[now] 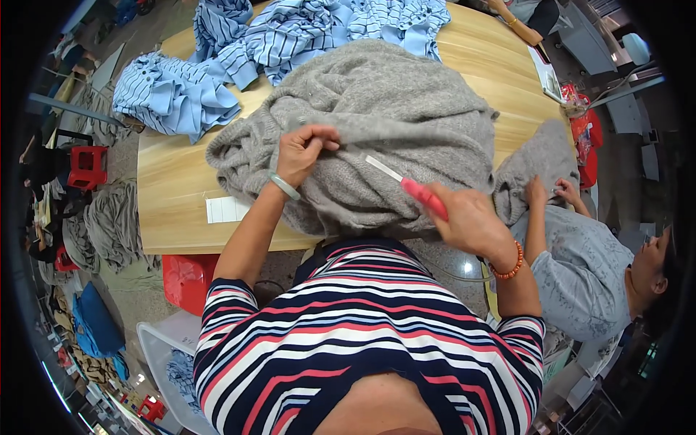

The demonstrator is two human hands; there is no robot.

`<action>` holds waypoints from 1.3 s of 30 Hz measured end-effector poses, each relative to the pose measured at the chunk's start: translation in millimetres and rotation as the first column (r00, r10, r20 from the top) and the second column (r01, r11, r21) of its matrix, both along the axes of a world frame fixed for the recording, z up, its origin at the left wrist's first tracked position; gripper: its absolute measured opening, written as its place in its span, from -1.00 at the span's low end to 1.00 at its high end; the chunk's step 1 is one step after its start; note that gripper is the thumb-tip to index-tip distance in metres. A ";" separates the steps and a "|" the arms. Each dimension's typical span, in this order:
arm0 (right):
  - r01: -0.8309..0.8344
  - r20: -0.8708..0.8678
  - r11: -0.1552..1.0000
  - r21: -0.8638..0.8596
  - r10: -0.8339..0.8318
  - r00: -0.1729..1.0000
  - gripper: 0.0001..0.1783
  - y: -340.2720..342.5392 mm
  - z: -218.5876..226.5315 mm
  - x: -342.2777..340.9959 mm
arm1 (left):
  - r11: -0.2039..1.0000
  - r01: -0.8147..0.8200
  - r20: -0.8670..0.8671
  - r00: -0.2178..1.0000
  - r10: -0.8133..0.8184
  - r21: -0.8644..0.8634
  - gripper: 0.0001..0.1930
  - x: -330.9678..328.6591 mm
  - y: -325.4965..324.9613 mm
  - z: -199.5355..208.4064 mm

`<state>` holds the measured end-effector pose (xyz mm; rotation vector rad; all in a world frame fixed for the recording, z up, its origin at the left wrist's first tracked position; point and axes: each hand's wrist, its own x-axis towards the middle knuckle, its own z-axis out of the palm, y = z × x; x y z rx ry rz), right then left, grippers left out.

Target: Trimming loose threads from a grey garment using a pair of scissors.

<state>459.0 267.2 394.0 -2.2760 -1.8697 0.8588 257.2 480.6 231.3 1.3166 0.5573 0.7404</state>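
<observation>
My right hand, closed, grips 1 red-handled tool above the gray knit heaped on the table, my left hand curled at its folds, whether gripping cloth I cannot tell. Work looks under way, the amount left unclear; the white paper slip shows no legible writing, and blue striped garments lie beyond.

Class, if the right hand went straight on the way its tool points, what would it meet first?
Probably the left hand, just ahead of the red-handled tool, unless its tip meets the grey knit first; depth is unclear.
</observation>
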 end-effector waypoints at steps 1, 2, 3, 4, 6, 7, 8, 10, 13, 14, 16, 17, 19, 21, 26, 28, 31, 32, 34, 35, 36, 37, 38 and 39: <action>0.005 0.001 1.000 -0.001 -0.005 1.000 -0.69 -2.8 -3.9 2.5 | 0.992 -0.126 -0.058 0.990 0.126 0.009 -0.68 4.0 -2.0 -1.7; 0.013 0.014 0.999 0.050 -0.013 1.000 -0.69 -6.6 -11.2 6.6 | 0.973 -0.067 -0.224 0.967 0.118 0.222 -0.58 1.4 -0.2 -0.2; 0.017 0.026 0.995 0.101 -0.019 0.999 -0.69 -9.4 -15.2 9.3 | 0.973 -0.066 -0.223 0.968 0.116 0.223 -0.58 5.9 -0.8 2.0; 0.019 0.027 0.995 0.101 -0.022 0.999 -0.69 -12.0 -13.6 9.1 | 0.807 -0.056 -0.311 0.905 0.290 0.587 -0.52 13.9 -1.0 3.8; 0.047 -0.067 0.995 0.087 -0.042 0.997 -0.69 -17.2 -9.2 7.8 | 0.591 0.062 -0.424 0.756 0.499 0.804 -0.38 31.5 -0.8 10.7; 0.048 -0.066 0.995 0.090 -0.042 0.997 -0.69 -19.6 -9.7 8.3 | 0.589 0.061 -0.422 0.757 0.499 0.806 -0.38 36.5 4.9 9.3; 0.062 -0.042 0.993 0.102 -0.058 0.997 -0.68 -21.8 -12.7 9.2 | 0.597 0.083 -0.441 0.756 0.483 0.798 -0.42 41.6 13.6 4.8; 0.079 -0.017 0.990 0.112 -0.078 0.997 -0.68 -25.9 -15.7 13.4 | 0.542 0.176 -0.451 0.781 0.431 0.822 -0.66 50.0 24.5 1.1; 0.017 0.018 0.999 0.038 -0.018 1.000 -0.66 -36.0 -15.6 19.6 | 0.473 0.159 -0.332 0.892 0.307 0.867 -0.83 54.6 23.6 4.3; 0.023 -0.086 0.992 0.123 -0.012 0.996 -0.65 -41.2 -12.9 23.5 | 0.480 0.092 -0.220 0.951 0.218 0.872 -0.88 50.1 15.7 6.3; 0.052 -0.194 0.977 0.205 -0.012 0.981 -0.63 -49.6 -14.8 37.9 | 0.682 0.272 -0.323 0.945 -0.056 0.679 -0.84 32.6 -27.1 41.3; 0.136 -0.209 0.942 0.306 -0.073 0.975 -0.62 -50.9 -16.7 46.6 | 0.697 0.482 -0.439 0.860 -0.260 0.531 -0.85 22.8 -51.3 70.2; 0.203 -0.236 0.893 0.403 -0.112 0.965 -0.61 -50.0 -19.7 58.0 | 0.543 0.777 -0.500 0.625 -0.600 0.319 -0.86 7.2 -88.3 90.6; 0.372 -0.282 0.856 0.360 -0.281 0.917 -0.62 -48.7 -28.3 67.0 | 0.403 0.899 -0.523 0.430 -0.736 0.172 -0.79 -6.9 -110.0 78.6; 0.345 -0.192 0.881 0.324 -0.296 0.936 -0.66 -38.0 -54.9 79.7 | 0.786 0.201 -0.437 0.894 0.096 0.585 -0.72 3.6 -88.0 52.0; 0.321 -0.178 0.875 0.363 -0.273 0.945 -0.66 -33.4 -64.1 87.2 | 0.463 -0.008 -0.270 0.803 0.531 0.887 -0.65 16.0 -71.5 33.8; 0.298 -0.159 0.866 0.401 -0.255 0.954 -0.65 -35.3 -72.1 93.8 | 0.525 -0.097 -0.329 0.679 0.656 0.845 -0.62 19.7 -52.3 0.4; 0.298 -0.156 0.866 0.402 -0.256 0.954 -0.64 -35.2 -72.9 95.6 | 0.523 -0.105 -0.327 0.672 0.664 0.846 -0.62 24.5 -41.5 -2.6; 0.308 -0.169 0.868 0.389 -0.262 0.950 -0.64 -30.1 -71.1 101.9 | 0.831 -0.133 -0.472 0.770 0.430 0.540 -0.62 38.7 -23.8 7.3; 0.328 -0.183 0.869 0.372 -0.278 0.943 -0.64 -27.2 -68.1 104.9 | 0.829 -0.141 -0.469 0.768 0.436 0.541 -0.62 44.6 -25.7 16.2; 0.326 -0.180 0.868 0.375 -0.277 0.944 -0.64 -23.9 -65.5 110.3 | 0.939 -0.023 -0.460 0.867 0.189 0.343 -0.67 58.4 -31.0 34.6; 0.351 -0.178 0.848 0.396 -0.304 0.936 -0.65 -24.9 -64.4 113.7 | 0.982 0.134 -0.396 0.916 -0.070 0.135 -0.72 69.4 -42.4 51.4; 0.380 -0.173 0.825 0.417 -0.339 0.925 -0.66 -27.5 -61.2 118.2 | 0.877 0.322 -0.341 0.919 -0.198 0.358 -0.79 76.9 -65.3 72.5; 0.387 -0.168 0.825 0.413 -0.349 0.922 -0.66 -25.9 -53.5 124.2 | 0.690 0.451 -0.311 0.892 -0.328 0.566 -0.85 79.9 -94.3 86.8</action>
